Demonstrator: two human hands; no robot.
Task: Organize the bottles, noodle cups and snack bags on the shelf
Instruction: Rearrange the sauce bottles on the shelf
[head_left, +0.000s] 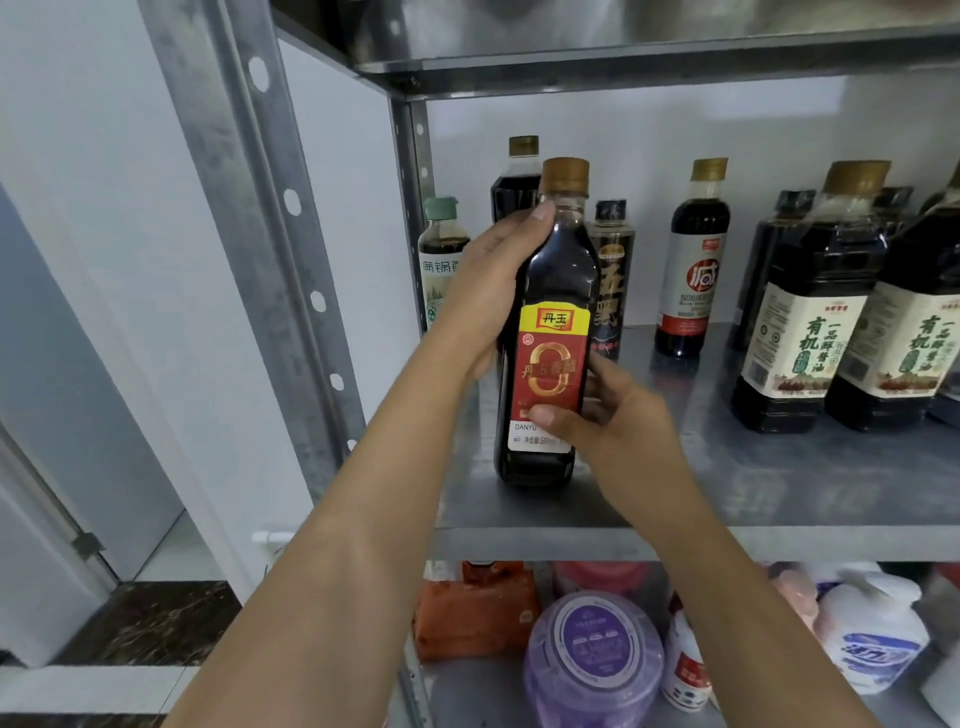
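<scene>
Under my wrists, the lower tier holds a purple round lidded tub (592, 654) and an orange crumpled bag (472, 608), jumbled together. Above them my right hand (618, 421) curls round the lower label of a dark glass bottle with a red-and-yellow label and brown cap (563, 270), thumb pressed on its front. My left hand (488, 291) wraps its shoulder. Its base sits on or just above the grey metal shelf (701, 467) — I cannot tell which. Beyond my fingers stand a green-capped bottle (441, 244) and a black-labelled bottle (613, 280). Right of them are two big dark jugs with cream labels (810, 312). I judge the sorting partly done — bottles loosely spaced, lower tier unsorted.
</scene>
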